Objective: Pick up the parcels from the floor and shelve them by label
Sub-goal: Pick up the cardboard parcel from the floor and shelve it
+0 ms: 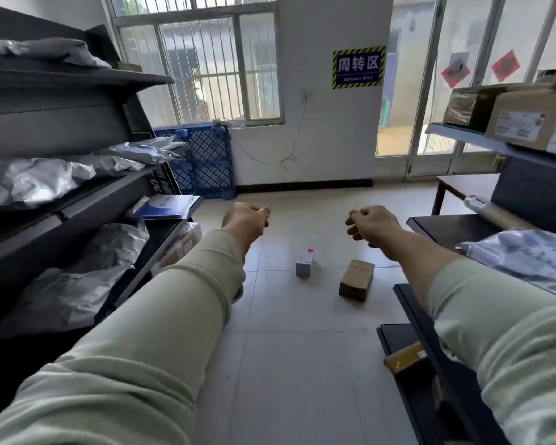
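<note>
Two parcels lie on the tiled floor between the shelves: a small white box with a pink top (305, 262) and, to its right, a brown cardboard box (357, 280). Both my arms reach forward above them in pale green sleeves. My left hand (246, 220) hangs over the floor left of the white box, fingers curled in, holding nothing. My right hand (371, 223) is level with it, above and behind the brown box, also loosely fisted and empty. Neither hand touches a parcel.
A dark shelf unit (77, 187) on the left carries grey plastic mailers and a blue-white packet (166, 207). A right-hand shelf unit (463, 133) holds cardboard boxes and a mailer (527, 255). A blue crate (206, 162) leans on the far wall under the window.
</note>
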